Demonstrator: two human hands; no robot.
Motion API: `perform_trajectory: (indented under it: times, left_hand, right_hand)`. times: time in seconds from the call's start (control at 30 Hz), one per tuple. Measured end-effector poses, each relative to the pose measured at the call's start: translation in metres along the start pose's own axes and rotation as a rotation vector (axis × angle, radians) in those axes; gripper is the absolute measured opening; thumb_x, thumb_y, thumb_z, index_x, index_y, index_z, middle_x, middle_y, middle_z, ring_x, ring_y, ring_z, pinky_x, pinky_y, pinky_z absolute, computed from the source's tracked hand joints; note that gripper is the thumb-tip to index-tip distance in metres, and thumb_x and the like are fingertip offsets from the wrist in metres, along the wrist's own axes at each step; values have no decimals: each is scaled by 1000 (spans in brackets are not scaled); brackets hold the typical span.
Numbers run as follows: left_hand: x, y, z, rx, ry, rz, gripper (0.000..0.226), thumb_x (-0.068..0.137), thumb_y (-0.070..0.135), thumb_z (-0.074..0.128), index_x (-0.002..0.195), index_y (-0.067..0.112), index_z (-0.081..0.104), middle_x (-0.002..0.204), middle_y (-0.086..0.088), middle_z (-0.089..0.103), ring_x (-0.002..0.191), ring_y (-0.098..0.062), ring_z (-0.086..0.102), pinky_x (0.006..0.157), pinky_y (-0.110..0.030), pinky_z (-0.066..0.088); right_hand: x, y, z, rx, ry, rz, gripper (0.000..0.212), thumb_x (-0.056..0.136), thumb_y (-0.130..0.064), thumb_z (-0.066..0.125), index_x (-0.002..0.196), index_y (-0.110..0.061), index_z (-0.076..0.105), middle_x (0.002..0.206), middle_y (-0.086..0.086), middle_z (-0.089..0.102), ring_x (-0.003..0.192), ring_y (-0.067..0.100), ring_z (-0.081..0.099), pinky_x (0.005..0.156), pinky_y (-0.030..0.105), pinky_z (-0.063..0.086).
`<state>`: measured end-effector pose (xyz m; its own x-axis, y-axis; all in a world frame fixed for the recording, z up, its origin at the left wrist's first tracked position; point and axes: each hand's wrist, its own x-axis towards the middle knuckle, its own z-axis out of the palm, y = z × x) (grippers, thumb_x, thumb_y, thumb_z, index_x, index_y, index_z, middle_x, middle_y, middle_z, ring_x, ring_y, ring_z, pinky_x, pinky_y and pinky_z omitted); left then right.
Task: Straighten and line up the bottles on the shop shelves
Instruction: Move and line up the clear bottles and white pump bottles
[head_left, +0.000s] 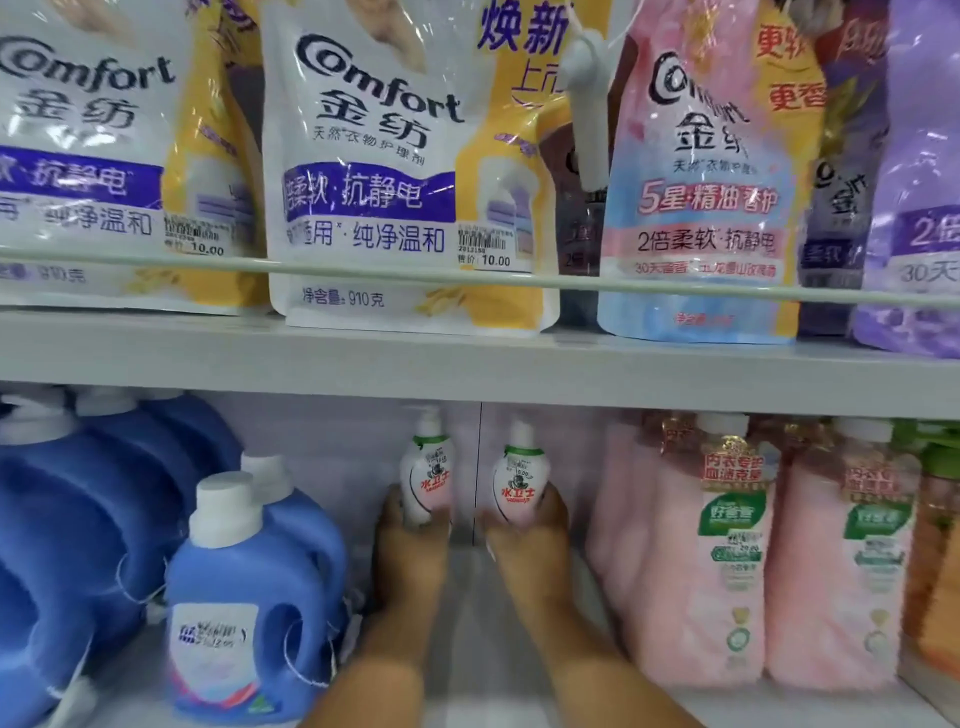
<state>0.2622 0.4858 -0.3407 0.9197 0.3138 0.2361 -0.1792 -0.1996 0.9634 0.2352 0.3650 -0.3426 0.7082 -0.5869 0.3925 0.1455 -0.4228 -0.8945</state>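
A: Two small pump bottles, deep on the lower shelf (467, 613); my left hand (410, 540) grips one (427, 478), my right hand (524, 535) the other (519, 480).

B: Best handling?

A: Slide both forward upright, labels facing out, level together.

Two white pump bottles (428, 470) with green collars stand between blue jugs (244, 587) and pink bottles (722, 561).
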Motion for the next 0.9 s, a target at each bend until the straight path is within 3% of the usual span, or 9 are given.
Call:
perform_trajectory:
  times: [0.07,0.17,0.27,0.33,0.47,0.53,0.63,0.8,0.9]
  left_hand:
    - [4,-6,3,56,-6,24,41,76,21,78,114,26,63,107,-4,69,95,-31,68,79,-40,57]
    - [4,-8,4,181,9,61,43,71,30,81,111,23,67,109,-10,66,95,-35,67,79,-44,58]
    - [-8,-1,-3,84,-28,66,36,78,10,77,111,8,63,103,-13,60,96,-37,63,75,-34,47]
    - [-18,3,-9,10,-112,41,28,83,2,71,107,8,59,92,-4,58,91,-32,64,73,-29,40]
    - [-52,20,-32,72,-243,11,29,86,17,74,103,15,51,90,-3,61,89,-31,66,71,-31,42]
    - [-83,36,-46,180,-290,-22,34,89,29,73,104,18,45,90,-4,54,82,-29,58,69,-32,40]
    - [-133,50,-66,196,-284,60,35,87,29,76,104,21,46,92,-2,54,80,-24,49,70,-32,37]
    - [-235,74,-84,98,-328,95,39,77,36,80,110,26,62,101,2,71,85,-17,65,76,-37,53]
    - [-315,100,-78,13,-359,121,37,80,27,84,111,26,63,96,7,67,81,-8,60,64,-24,44]
  right_hand:
    - [3,4,4,3,55,19,36,65,-23,88,91,-21,63,78,-10,69,67,-8,62,61,19,46]
    - [-5,3,1,-5,48,33,30,69,-26,86,87,-23,62,75,-12,69,69,-4,64,62,22,48]
    - [-23,-6,-10,-21,28,32,28,69,-35,79,87,-22,62,75,-9,70,68,2,66,63,23,51]
    - [-42,-18,-25,-60,-7,47,30,71,-34,82,87,-26,58,74,-15,63,65,-2,59,58,11,43]
    - [-90,-35,-65,-38,-30,72,38,69,-37,84,99,-26,62,95,-12,71,82,1,67,66,12,47]
    - [-116,-42,-95,0,-81,61,39,72,-31,84,106,-26,64,97,-10,72,83,-7,66,67,8,47]
    - [-149,-52,-147,44,-158,87,31,75,-25,85,99,-28,65,90,-17,71,79,-17,62,66,6,48]
    - [-197,-53,-251,138,-191,142,31,74,-18,85,95,-33,68,90,-24,74,82,-12,68,76,14,56]
    - [-220,-48,-328,157,-163,137,37,70,-18,89,97,-34,70,91,-26,75,81,-12,68,74,14,56]
